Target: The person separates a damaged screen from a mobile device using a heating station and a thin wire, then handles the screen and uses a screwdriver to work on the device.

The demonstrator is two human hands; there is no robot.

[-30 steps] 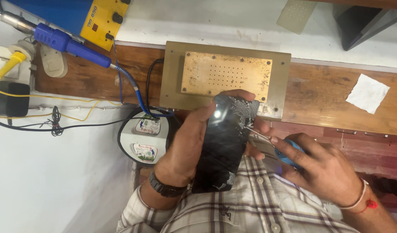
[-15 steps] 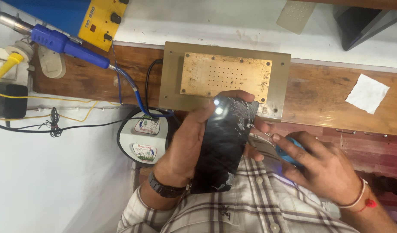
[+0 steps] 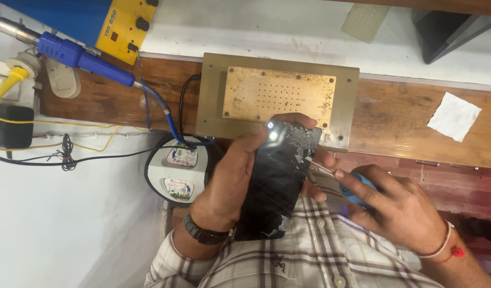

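Here, cracked phone (image 3: 275, 181) (blue scraper (image 3: 341, 186) alongside)

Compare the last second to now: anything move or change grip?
Almost nothing. The left hand still grips the dark phone panel, and the right hand still holds the blue-handled scraper with its blade at the panel's right edge. The brass heating plate, blue hot-air handle and white paper stayed put.

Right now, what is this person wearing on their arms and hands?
Both hands are bare. The left hand has a dark wristwatch at the wrist; the right hand has red and white thread bands. The checked shirt sleeves, cream with dark stripes, reach the wrists.
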